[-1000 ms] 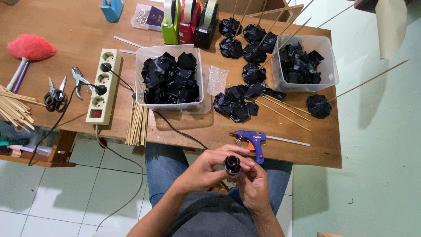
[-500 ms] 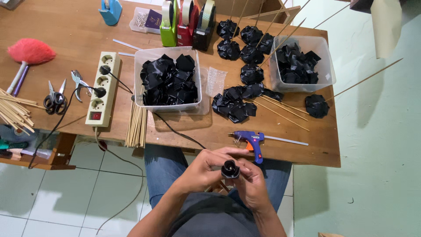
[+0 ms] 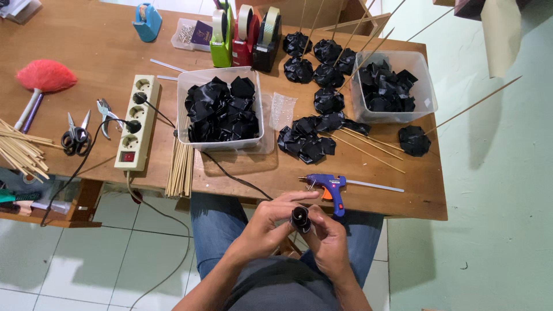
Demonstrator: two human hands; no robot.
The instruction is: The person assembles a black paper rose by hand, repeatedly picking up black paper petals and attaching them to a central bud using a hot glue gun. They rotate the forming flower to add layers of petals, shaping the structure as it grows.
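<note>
Over my lap, just below the table's front edge, both hands hold a small rolled black bud [image 3: 300, 218]. My left hand [image 3: 271, 223] grips it from the left with fingers curled over the top. My right hand [image 3: 329, 238] pinches it from the right. A blue glue gun [image 3: 328, 184] with a white glue stick lies on the wooden table [image 3: 86, 52] just above my hands. Loose black folded pieces [image 3: 308, 138] lie behind it with thin bamboo skewers [image 3: 368, 148].
Two clear tubs [image 3: 190, 86] [image 3: 423, 86] hold black pieces. Finished black flowers on skewers [image 3: 328, 55] lie at the back. A power strip [image 3: 137, 122], scissors [image 3: 75, 135], pliers [image 3: 106, 112], stick bundles [image 3: 181, 164], tape dispensers [image 3: 247, 34] and a red duster [image 3: 45, 76] fill the left.
My hands have kept turning the black bud between them, staying in the same place over my lap. The view shifted slightly; nothing on the table moved.
</note>
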